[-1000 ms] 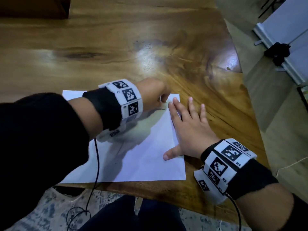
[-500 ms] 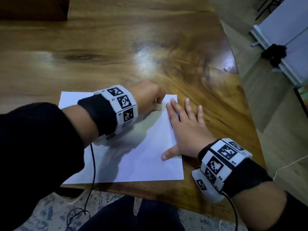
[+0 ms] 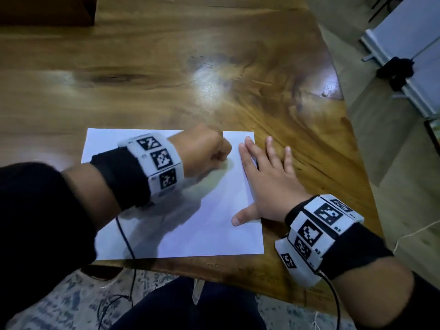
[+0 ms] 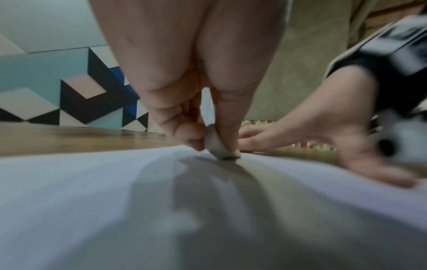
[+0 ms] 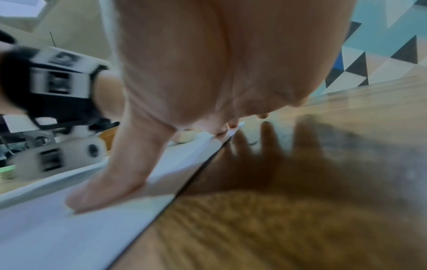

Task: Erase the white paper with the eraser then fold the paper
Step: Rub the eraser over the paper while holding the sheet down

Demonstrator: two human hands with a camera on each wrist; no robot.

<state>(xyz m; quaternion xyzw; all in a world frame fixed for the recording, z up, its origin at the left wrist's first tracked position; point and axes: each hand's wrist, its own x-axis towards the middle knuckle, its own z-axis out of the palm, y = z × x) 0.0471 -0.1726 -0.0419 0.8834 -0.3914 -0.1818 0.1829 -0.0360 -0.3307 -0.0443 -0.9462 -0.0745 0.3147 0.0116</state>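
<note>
A white sheet of paper (image 3: pixel 209 225) lies flat near the front edge of the wooden table (image 3: pixel 166 75). My left hand (image 3: pixel 207 151) is curled over the sheet's far right part. In the left wrist view its thumb and fingers pinch a small pale eraser (image 4: pixel 217 146), whose lower end touches the paper (image 4: pixel 115 191). My right hand (image 3: pixel 266 177) lies flat with straight spread fingers on the paper's right edge, thumb on the sheet, outer fingers on the wood. The right wrist view shows that palm (image 5: pixel 208 73) pressing the paper's edge (image 5: pixel 161 182).
The table's right edge (image 3: pixel 357 163) runs diagonally, with floor beyond it. A white board on a dark stand (image 3: pixel 400 72) is at the upper right. A dark block (image 3: pixel 47 10) sits at the table's far left corner. A cable (image 3: pixel 126 239) hangs from my left wrist over the paper.
My left hand with the eraser has shifted slightly left and back on the sheet's far right part, a rubbing stroke. The right hand stays pressed on the paper's right edge.
</note>
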